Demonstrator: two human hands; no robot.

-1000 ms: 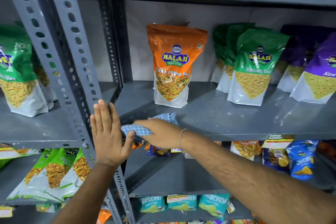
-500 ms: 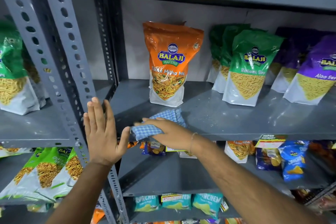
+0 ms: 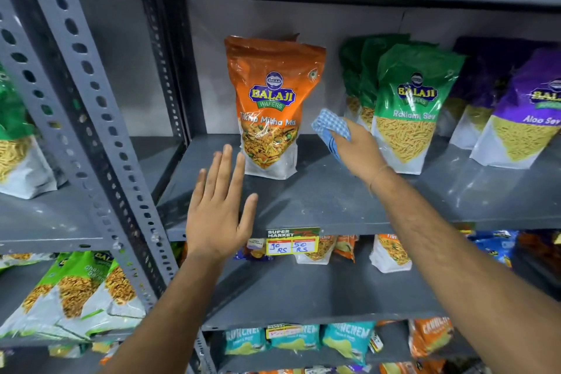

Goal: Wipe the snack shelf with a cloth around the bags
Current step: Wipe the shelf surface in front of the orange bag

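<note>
Head view: the blue-and-white checked cloth [image 3: 331,127] is bunching in the right hand [image 3: 356,149], whose fingers are curling closed around it so that one crumpled end is sticking up and to the left of the knuckles. The cloth is sitting in the gap between the orange bag [image 3: 271,106] and the front green bag [image 3: 409,109], toward the back of the grey snack shelf [image 3: 318,200]; whether it is pressing on the shelf surface cannot be told. The right forearm is reaching diagonally from the lower right, with a thin bracelet [image 3: 379,173] lying at the wrist. The left hand [image 3: 220,206] is staying open and empty, palm facing forward and fingers extending upward and slightly spread, its fingertips appearing just beside the lower left corner of the orange bag; contact with the bag cannot be told. The orange bag is standing upright, labelled Tikha Mitha Mix. To its right, green bags are standing in a row one behind another, and a purple bag [image 3: 525,112] labelled Aloo Sev is standing further right. A price tag [image 3: 293,241] is hanging on the shelf's front edge. A perforated grey upright [image 3: 91,118] is framing the shelf on the left.
</note>
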